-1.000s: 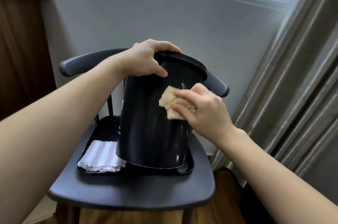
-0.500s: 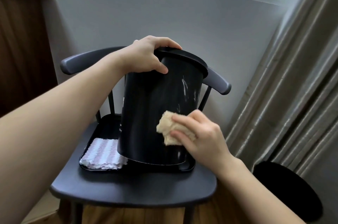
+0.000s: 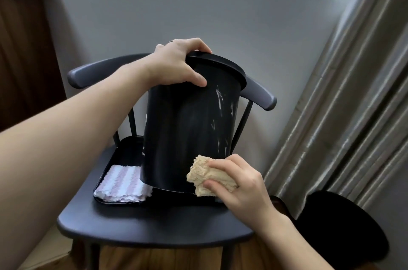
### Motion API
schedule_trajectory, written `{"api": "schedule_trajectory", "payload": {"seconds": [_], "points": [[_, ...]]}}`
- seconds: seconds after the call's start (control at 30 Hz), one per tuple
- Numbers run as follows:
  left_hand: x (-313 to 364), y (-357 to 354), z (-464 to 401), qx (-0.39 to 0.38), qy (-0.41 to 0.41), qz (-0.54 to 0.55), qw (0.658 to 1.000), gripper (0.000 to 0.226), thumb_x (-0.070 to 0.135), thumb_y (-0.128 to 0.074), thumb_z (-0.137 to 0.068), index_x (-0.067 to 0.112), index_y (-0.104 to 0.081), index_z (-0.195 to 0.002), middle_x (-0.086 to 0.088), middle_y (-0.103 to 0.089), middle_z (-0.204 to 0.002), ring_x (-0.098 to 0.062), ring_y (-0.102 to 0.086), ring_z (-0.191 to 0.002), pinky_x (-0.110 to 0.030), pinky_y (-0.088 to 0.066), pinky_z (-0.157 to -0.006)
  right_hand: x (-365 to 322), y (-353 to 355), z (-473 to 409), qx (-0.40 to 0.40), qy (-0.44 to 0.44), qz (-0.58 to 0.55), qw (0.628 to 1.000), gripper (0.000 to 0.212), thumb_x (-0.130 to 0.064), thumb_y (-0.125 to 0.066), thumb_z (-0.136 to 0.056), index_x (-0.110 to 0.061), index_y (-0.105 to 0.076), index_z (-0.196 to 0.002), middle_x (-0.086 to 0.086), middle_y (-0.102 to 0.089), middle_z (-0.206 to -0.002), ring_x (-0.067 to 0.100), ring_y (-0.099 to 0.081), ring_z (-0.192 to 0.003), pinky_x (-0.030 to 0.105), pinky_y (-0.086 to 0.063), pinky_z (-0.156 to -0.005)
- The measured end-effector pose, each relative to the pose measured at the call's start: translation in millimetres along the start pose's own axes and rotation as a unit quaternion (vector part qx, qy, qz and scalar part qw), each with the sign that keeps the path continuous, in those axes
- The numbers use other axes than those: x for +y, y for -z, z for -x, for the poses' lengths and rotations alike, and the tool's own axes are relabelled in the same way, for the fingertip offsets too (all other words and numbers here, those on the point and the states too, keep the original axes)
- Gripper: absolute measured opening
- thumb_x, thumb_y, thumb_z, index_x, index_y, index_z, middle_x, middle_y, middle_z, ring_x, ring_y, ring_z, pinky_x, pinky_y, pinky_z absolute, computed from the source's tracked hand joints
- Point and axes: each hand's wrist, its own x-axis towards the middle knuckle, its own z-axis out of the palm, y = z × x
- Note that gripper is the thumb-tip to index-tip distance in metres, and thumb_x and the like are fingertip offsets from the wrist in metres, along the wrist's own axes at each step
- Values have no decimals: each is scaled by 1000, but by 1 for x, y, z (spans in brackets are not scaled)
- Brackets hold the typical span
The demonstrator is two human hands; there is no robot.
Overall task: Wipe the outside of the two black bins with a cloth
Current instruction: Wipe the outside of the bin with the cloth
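Note:
A black bin (image 3: 187, 128) stands tilted on a black tray (image 3: 123, 152) on a dark chair, with pale streaks on its right side. My left hand (image 3: 176, 66) grips the bin's rim at the top left. My right hand (image 3: 238, 183) holds a beige cloth (image 3: 207, 174) pressed against the bin's lower right edge. A second black bin (image 3: 340, 230) sits on the floor at the lower right, partly behind my right forearm.
A folded pink-and-white striped cloth (image 3: 123, 183) lies in the tray, left of the bin. The dark chair (image 3: 154, 225) stands against a grey wall. Grey curtains (image 3: 353, 104) hang at the right. Brown wooden furniture (image 3: 22, 49) is at the left.
My right hand has slid the beige cloth down the bin's side from near the middle to the bottom edge. My left hand has kept its grip on the rim.

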Motion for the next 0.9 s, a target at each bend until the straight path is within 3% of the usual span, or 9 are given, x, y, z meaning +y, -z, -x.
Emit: {"api": "schedule_trajectory", "payload": {"seconds": [0.1, 0.2, 0.27, 0.4, 0.53, 0.73, 0.9], "points": [[7, -9, -3, 59, -28, -143, 988, 58, 40, -80, -76, 37, -52, -126, 15, -51, -111, -25, -38, -124, -41, -27, -99, 0, 0, 0, 9, -18, 3, 1000, 30, -29, -79, -81, -19, -70, -109, -9, -62, -96, 7, -62, -86, 24, -52, -76], [15, -18, -6, 66, -62, -215, 972, 62, 28, -69, -78, 38, -47, -136, 13, -48, -119, -24, -37, -132, -43, -22, -97, -2, 2, -1, 26, -43, 5, 999, 32, -31, -79, -79, -23, -67, -107, -14, -63, -96, 4, -62, -87, 22, -51, -77], [19, -20, -7, 45, -52, -205, 976, 68, 26, -68, -78, 42, -45, -140, 10, -48, -122, -23, -37, -132, -44, -23, -100, -2, 3, -1, 17, -41, 11, 999, 31, -32, -79, -79, -23, -69, -107, -14, -62, -95, 5, -62, -86, 22, -51, -76], [21, -17, -7, 29, -38, -187, 981, 76, 41, -83, -72, 49, -47, -138, 8, -52, -121, -20, -39, -130, -45, -25, -108, -3, 5, 1, -10, -29, 16, 999, 33, -32, -79, -79, -23, -71, -110, -12, -62, -97, 5, -62, -86, 23, -52, -75], [22, -12, -2, 32, -28, -130, 991, 75, 33, -87, -72, 55, -51, -134, 12, -52, -121, -13, -30, -115, -42, -23, -113, -3, 8, 1, -7, -23, 8, 1000, 34, -32, -80, -78, -24, -71, -110, -12, -61, -97, 5, -62, -85, 25, -53, -74], [18, -9, 2, 23, -28, -94, 995, 75, 29, -86, -75, 55, -51, -136, 12, -53, -132, -9, -23, -110, -32, -21, -103, -6, 15, 0, -24, -7, 0, 1000, 33, -29, -82, -76, -22, -74, -107, -8, -60, -90, 9, -61, -77, 31, -53, -67], [13, -7, 5, 10, -38, -79, 996, 74, 31, -86, -76, 61, -50, -134, 18, -49, -125, -4, -21, -100, -28, -19, -97, -14, 18, -9, -74, 5, 39, 996, 29, -32, -78, -80, -22, -75, -107, -5, -61, -88, 15, -62, -73, 37, -55, -63]]}}
